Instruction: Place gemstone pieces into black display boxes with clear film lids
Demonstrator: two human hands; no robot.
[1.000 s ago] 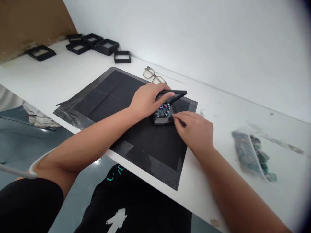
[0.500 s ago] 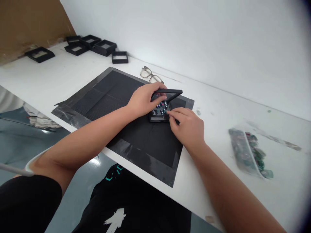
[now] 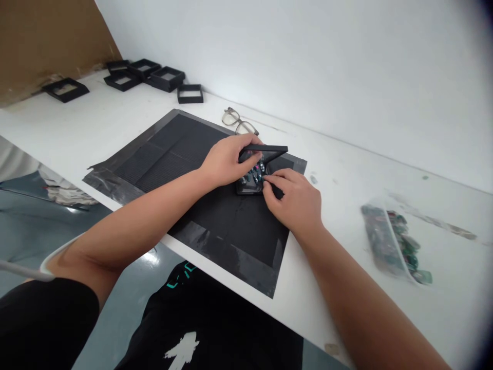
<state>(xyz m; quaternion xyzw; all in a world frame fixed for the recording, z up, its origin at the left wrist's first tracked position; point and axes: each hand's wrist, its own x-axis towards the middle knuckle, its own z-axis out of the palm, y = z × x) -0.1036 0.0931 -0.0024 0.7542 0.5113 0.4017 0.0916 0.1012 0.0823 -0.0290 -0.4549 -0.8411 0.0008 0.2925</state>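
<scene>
A small black-framed display case (image 3: pixel 250 192) lies partly open on a black mat (image 3: pixel 231 226), with several shiny teal, silver and pink pieces (image 3: pixel 254 176) inside. My left hand (image 3: pixel 228 160) grips the tilted lid (image 3: pixel 275 150) at its left side, thumb underneath and fingers over the top. At the case's right edge is my right hand (image 3: pixel 296 198), its thumb and forefinger brought together beside the shiny pieces. Whatever lies between those fingertips is too small or hidden to make out. Part of the case's right side is covered by this hand.
Eyeglasses (image 3: pixel 239 121) rest behind the mat. On the right, a clear plastic container (image 3: pixel 379 236) lies with green pieces (image 3: pixel 408 246) at its opening. Several black frames (image 3: pixel 167 78) sit at the back left of the white table (image 3: pixel 331 303), near the wall (image 3: pixel 308 61).
The lid has tilted lower toward the base under my left hand. My right hand has shifted slightly left, closer in against the case.
</scene>
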